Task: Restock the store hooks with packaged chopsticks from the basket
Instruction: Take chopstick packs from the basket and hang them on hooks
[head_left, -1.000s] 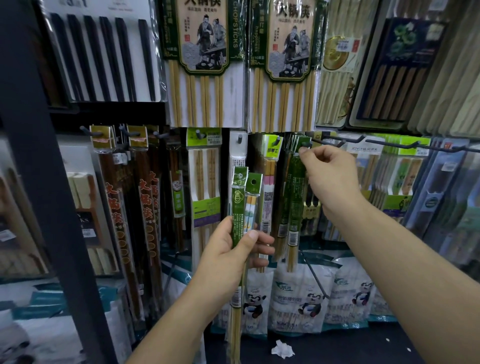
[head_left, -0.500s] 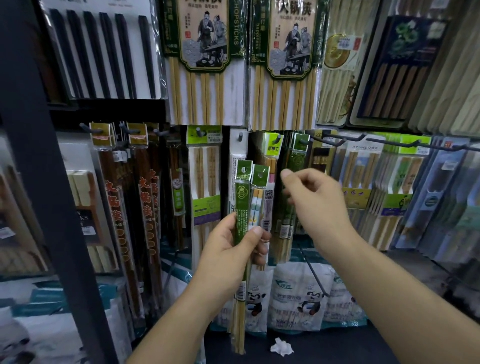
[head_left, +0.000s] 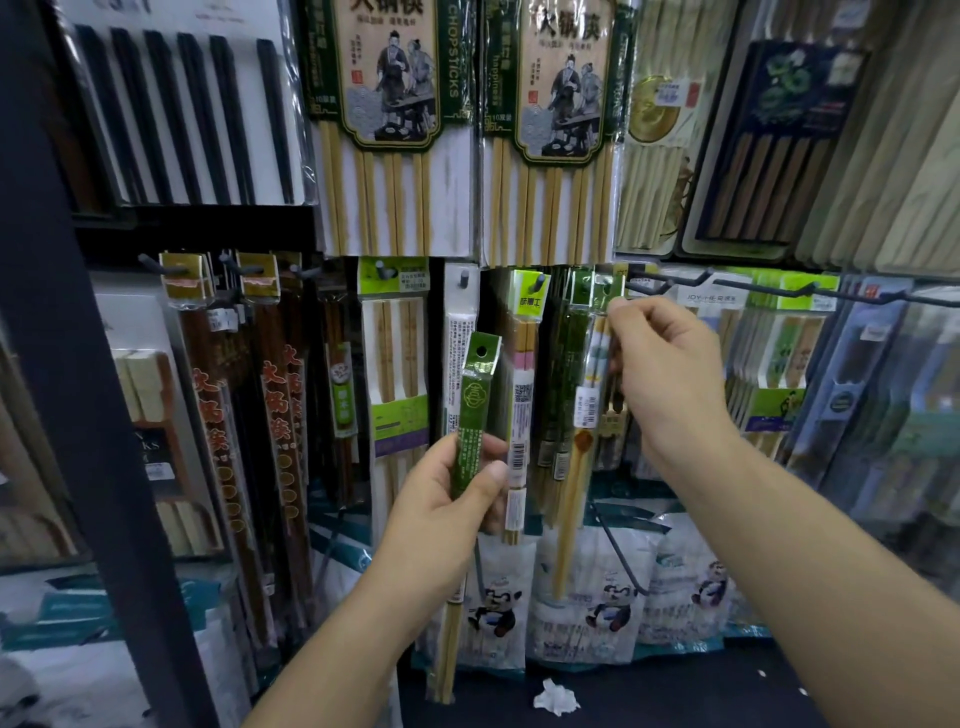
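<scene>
My left hand (head_left: 441, 519) grips one narrow green-labelled chopstick pack (head_left: 475, 405), upright in front of the display, its bamboo ends hanging below my wrist. My right hand (head_left: 670, 374) pinches the top of a second pack (head_left: 587, 415), which has a white banded sleeve. It holds that pack's green header up against the tip of a black wire hook (head_left: 654, 283). Similar green packs (head_left: 563, 364) hang just left of it. The basket is out of view.
A dark shelf upright (head_left: 78, 364) stands close on the left. Large chopstick packs (head_left: 384, 130) hang above, dark brown ones (head_left: 275, 415) to the left, panda-printed bags (head_left: 597, 597) below. More long hooks (head_left: 831, 293) jut out on the right. Crumpled paper (head_left: 556, 696) lies on the floor.
My right hand came down, took one of the two packs from my left hand and lifted it to the hook. My left hand now holds a single pack.
</scene>
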